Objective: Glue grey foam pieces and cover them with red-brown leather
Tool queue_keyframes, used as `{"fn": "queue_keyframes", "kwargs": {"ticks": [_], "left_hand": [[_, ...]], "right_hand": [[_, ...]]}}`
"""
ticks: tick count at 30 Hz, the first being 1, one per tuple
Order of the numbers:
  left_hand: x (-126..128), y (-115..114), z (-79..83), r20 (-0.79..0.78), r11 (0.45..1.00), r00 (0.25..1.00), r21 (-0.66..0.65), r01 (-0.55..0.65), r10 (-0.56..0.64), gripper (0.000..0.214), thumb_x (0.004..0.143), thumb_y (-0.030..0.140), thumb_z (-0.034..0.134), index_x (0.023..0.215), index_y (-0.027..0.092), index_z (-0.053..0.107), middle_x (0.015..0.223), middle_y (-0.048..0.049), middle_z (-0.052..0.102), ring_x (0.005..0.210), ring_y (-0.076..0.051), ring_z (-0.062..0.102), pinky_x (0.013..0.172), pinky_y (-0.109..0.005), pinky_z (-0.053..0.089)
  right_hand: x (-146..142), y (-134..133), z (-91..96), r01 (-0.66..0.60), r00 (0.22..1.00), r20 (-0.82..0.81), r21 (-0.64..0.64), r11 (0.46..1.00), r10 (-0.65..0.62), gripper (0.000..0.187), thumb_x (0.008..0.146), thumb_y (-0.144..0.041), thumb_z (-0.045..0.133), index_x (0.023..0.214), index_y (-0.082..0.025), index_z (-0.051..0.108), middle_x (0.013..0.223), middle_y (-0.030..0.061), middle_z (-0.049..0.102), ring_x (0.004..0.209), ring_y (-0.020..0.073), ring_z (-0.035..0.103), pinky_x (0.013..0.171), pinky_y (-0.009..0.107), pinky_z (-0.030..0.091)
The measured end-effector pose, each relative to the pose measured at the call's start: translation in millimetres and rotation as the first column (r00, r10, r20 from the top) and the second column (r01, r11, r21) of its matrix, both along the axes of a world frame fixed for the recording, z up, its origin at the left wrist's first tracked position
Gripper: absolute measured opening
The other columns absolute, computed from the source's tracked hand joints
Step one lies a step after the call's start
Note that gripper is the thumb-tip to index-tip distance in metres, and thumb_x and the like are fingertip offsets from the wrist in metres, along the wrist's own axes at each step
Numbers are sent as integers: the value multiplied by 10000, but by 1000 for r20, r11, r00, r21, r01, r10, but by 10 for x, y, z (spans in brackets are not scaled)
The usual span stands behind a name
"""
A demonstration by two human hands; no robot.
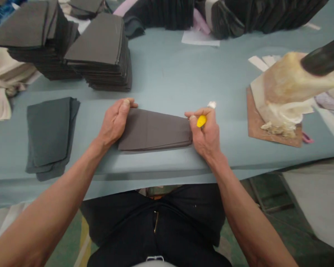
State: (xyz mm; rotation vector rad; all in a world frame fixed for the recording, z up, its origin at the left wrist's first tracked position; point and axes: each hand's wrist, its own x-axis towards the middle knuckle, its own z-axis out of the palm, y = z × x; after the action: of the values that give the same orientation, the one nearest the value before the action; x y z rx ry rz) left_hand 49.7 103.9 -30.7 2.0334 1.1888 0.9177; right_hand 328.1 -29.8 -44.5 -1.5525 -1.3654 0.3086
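A small stack of dark grey, tapered fabric panels (157,129) lies on the table in front of me, the wide end to the left. My left hand (117,120) grips that wide end, thumb on top and fingers at the edge. At the narrow end is my right hand (206,129), its fingertips pinched against the panels' edge. Tucked in the same hand is a yellow-handled tool (202,121) with a whitish tip beyond the knuckles; its exact kind cannot be made out. Left of my left hand lies a loose pile of dark green-grey panels (50,133).
Tall stacks of dark panels (100,40) stand at the back left, and black bundles (167,15) line the far side. On the right, a crusted, yellowish-white container (284,81) with a black cylindrical part sits on a brown board (254,122). Pale cloth (0,81) lies far left.
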Motion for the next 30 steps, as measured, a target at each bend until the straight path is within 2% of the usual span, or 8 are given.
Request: {"fn": "queue_keyframes", "kwargs": {"ticks": [5, 14, 20, 23, 27, 30], "left_hand": [[32, 15, 24, -20, 1000, 1000, -11, -7, 6, 685, 1063, 763, 340, 1250, 224, 718, 1229, -65, 807, 1253, -275, 708, 1195, -484, 493], [136, 3, -9, 110, 999, 993, -23, -47, 50, 705, 1038, 810, 398, 1188, 206, 729, 1142, -101, 825, 1158, -295, 751, 1123, -491, 545], [142, -22, 28, 86, 997, 995, -63, -35, 40, 736, 1013, 852, 393, 1166, 222, 743, 1137, -19, 817, 1152, -268, 712, 1138, -499, 519], [148, -35, 32, 76, 996, 996, -77, -34, 40, 735, 1020, 837, 379, 1175, 218, 744, 1160, -32, 813, 1176, -263, 705, 1153, -475, 505], [171, -46, -12, 111, 997, 992, -49, -62, 67, 701, 1051, 787, 351, 1106, 219, 758, 1141, -88, 817, 1168, -273, 732, 1135, -467, 520], [174, -54, -45, 118, 997, 991, -53, -56, 62, 694, 1075, 759, 317, 1111, 221, 755, 1151, -94, 817, 1178, -271, 736, 1126, -454, 532]], "right_hand": [[7, 16, -4, -12, 1000, 25, -24, 1000, 13, 303, 1077, -551, 551, 1163, -261, 551, 1076, 26, 794, 817, 181, 723, 774, 350, 571], [9, -24, 9, -22, 998, 51, 14, 1000, 21, 242, 1076, -500, 543, 1116, -262, 545, 1101, 18, 801, 899, 188, 752, 821, 363, 585], [-16, -31, 42, 29, 996, 87, -27, 999, -27, 226, 1071, -481, 522, 1135, -267, 558, 1097, 24, 797, 897, 192, 755, 827, 356, 591], [-35, -42, 49, 57, 990, 130, -48, 997, -51, 239, 1069, -485, 514, 1146, -266, 573, 1098, 23, 797, 873, 187, 748, 775, 332, 573], [-37, -66, 43, 95, 976, 199, -44, 994, -85, 269, 1057, -492, 532, 1137, -247, 610, 1039, 35, 795, 711, 174, 676, 660, 315, 512], [-21, -77, 29, 104, 961, 261, -44, 994, -89, 276, 1046, -474, 552, 1154, -234, 636, 1029, 50, 799, 624, 173, 625, 621, 325, 474]]}}
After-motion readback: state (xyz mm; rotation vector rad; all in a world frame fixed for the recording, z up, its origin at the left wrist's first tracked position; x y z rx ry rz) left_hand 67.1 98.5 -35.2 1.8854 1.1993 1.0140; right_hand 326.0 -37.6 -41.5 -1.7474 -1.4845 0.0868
